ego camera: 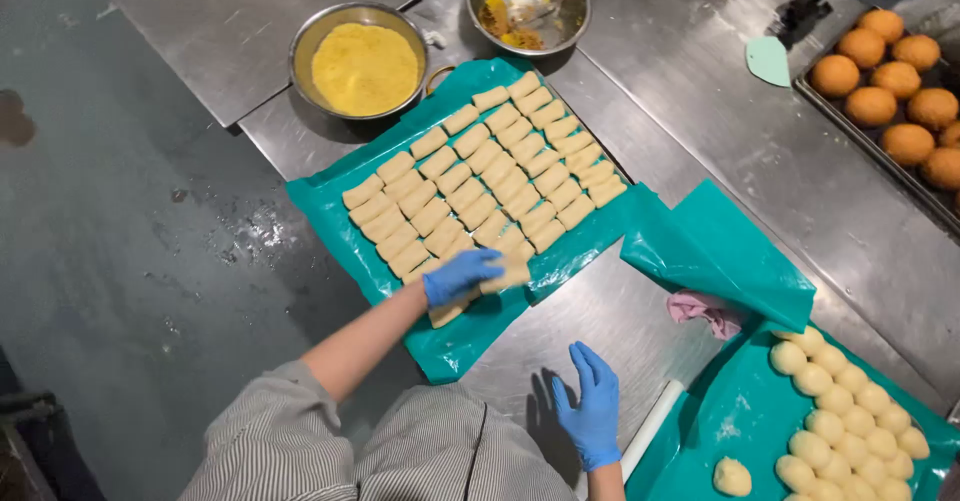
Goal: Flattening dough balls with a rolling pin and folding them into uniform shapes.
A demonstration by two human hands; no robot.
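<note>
Gripping dough roll [507, 277] — left hand [458, 275]; right hand [592, 413] flat, released, well apart on steel table [620, 311].

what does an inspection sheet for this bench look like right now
surface: steel bench, floury in places
job's things: rows of shaped dough pieces on a teal sheet; dough balls on a second teal sheet, one corner folded over
clutter: bowl of yellow crumbs, used bowl, pink cloth, white roller, tray of browned balls, pale scraper
grips: left hand on a dough piece at the near row; right hand flat, open on the bench
cables: nothing seen
surroundings: wet dark floor
</note>
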